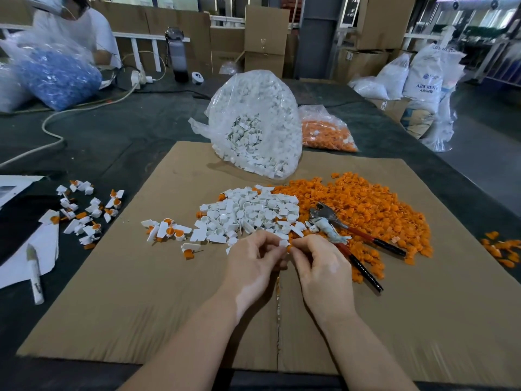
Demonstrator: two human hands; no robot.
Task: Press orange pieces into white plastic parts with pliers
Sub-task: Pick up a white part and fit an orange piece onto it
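Step now: The two hands are putting one small white part (282, 243) and an orange piece (288, 247) together by hand. It looks like the fitting step, before any squeezing.
Left hand: The left hand (255, 259) pinches the white part at its fingertips.
Right hand: The right hand (317, 262) pinches at the same spot, fingers curled. The orange piece only peeks out, so how far in it sits cannot be told.
Hands together: They meet tip to tip, just above the cardboard sheet (141, 306).
Pliers: The pliers (342, 235) lie on the orange pile (366, 204), just beside the right hand. No hand is on them.
White pile: The loose white parts (248, 215) sit right past the hands.
Finished ones: Some joined white-and-orange pieces (169, 231) lie to the left, and more (87, 210) lie farther left on the dark table.
Next move: The right hand will likely need to let go and pick up the pliers, while the left keeps the pair lined up.
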